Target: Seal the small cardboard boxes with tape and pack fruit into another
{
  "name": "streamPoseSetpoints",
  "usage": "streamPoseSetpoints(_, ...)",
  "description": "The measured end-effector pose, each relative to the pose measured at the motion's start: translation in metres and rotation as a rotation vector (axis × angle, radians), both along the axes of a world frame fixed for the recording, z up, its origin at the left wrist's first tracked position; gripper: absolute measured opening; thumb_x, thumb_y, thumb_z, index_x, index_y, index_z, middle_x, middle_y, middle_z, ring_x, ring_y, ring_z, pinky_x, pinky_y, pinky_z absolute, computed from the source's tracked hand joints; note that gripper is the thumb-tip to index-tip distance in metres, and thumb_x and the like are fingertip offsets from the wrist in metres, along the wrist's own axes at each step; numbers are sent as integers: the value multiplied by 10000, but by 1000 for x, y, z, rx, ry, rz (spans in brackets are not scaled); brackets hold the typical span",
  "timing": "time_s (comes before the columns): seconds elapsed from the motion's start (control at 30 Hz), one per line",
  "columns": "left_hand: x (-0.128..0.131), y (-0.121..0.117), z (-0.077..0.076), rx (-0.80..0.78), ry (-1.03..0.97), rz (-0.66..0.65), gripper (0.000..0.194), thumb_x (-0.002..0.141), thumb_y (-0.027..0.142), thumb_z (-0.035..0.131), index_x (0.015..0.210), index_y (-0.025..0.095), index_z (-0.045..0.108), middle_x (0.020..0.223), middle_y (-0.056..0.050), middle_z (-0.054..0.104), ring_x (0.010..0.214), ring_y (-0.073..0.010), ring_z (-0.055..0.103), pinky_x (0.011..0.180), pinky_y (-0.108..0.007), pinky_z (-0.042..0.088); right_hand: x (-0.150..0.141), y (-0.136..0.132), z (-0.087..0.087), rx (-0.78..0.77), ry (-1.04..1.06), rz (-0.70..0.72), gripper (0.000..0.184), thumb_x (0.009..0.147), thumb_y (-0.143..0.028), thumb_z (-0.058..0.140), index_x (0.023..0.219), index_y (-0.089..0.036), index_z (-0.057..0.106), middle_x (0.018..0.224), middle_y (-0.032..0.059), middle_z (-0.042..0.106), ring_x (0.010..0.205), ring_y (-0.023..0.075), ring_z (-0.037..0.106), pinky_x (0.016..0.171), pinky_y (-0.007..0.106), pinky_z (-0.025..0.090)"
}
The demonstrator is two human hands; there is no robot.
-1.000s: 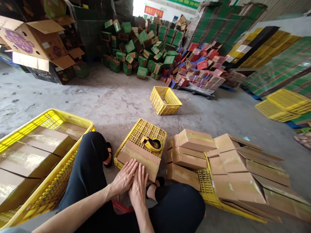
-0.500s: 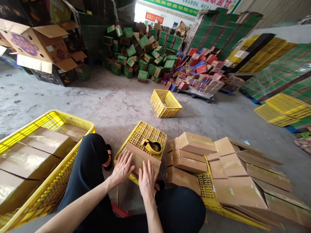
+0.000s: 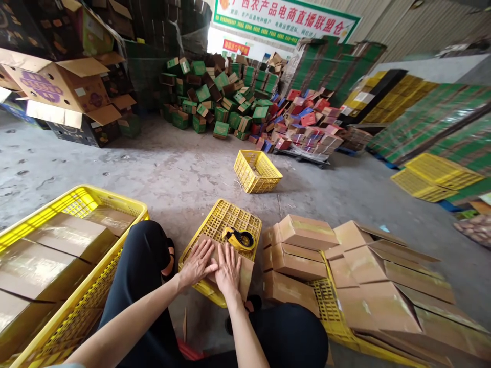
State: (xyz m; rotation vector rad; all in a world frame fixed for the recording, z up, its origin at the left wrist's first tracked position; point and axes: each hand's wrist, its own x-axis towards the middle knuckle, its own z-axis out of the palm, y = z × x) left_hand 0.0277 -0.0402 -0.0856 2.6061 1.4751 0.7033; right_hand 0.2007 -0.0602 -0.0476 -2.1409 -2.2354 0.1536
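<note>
Both palms rest flat on a brown cardboard box (image 3: pixel 245 276) that lies across an upturned yellow crate (image 3: pixel 218 214) between my knees. My left hand (image 3: pixel 198 261) covers the left part of the cardboard, fingers stretched forward. Beside it, my right hand (image 3: pixel 227 268) lies with straight fingers, its edge close to my left thumb. Just beyond my fingertips, a yellow and black tape dispenser (image 3: pixel 240 238) sits on the crate's slatted surface. Much of the cardboard is hidden under my hands.
On my left stands a large yellow crate (image 3: pixel 143 207) holding taped boxes (image 3: pixel 69 232). To my right, cardboard boxes (image 3: pixel 303 232) are stacked by another yellow crate (image 3: pixel 326 301) piled with flattened-looking cartons (image 3: pixel 378 301). A small yellow crate (image 3: pixel 257 176) stands ahead; green boxes (image 3: pixel 220 110) heap up behind.
My hands have come closer together on the cardboard, the right one moving left and forward. The view has tilted up a little, showing more of the banner.
</note>
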Motion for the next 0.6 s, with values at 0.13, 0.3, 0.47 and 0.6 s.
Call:
streamPoseSetpoints(0.13, -9, 11, 3, 20, 42, 14, 814, 1040, 723, 277, 1620, 166, 397, 1639, -175, 425, 1538, -338, 369, 1209, -516, 362, 30, -1, 13, 5, -98, -119, 640, 1084, -543, 344, 1656, -264, 276, 1738, 109, 207, 1600, 339, 223, 1257, 600, 218)
streamPoseSetpoints(0.3, -3, 9, 7, 50, 21, 122, 838, 1040, 721, 273, 1610, 123, 410, 1625, -221, 429, 1519, -361, 396, 1201, -535, 349, 48, -7, 18, 7, -109, -188, 635, 1093, -513, 340, 1656, -226, 280, 1739, 122, 197, 1605, 346, 204, 1249, 611, 248)
streamPoseSetpoints(0.47, 2, -40, 9, 69, 63, -73, 838, 1010, 757, 345, 1617, 181, 406, 1626, -179, 445, 1506, -347, 414, 1228, -532, 308, 16, 7, 33, 14, 43, 24, 605, 1101, -495, 326, 1650, -242, 308, 1741, 108, 185, 1610, 350, 171, 1252, 607, 263)
streamPoseSetpoints(0.6, -7, -74, 11, 16, 88, -164, 838, 965, 801, 407, 1548, 209, 515, 1514, -168, 579, 1424, -352, 516, 1225, -539, 334, -33, 25, 38, -49, 196, 475, 584, 1098, -501, 358, 1643, -298, 310, 1738, 34, 204, 1619, 277, 164, 1294, 542, 210)
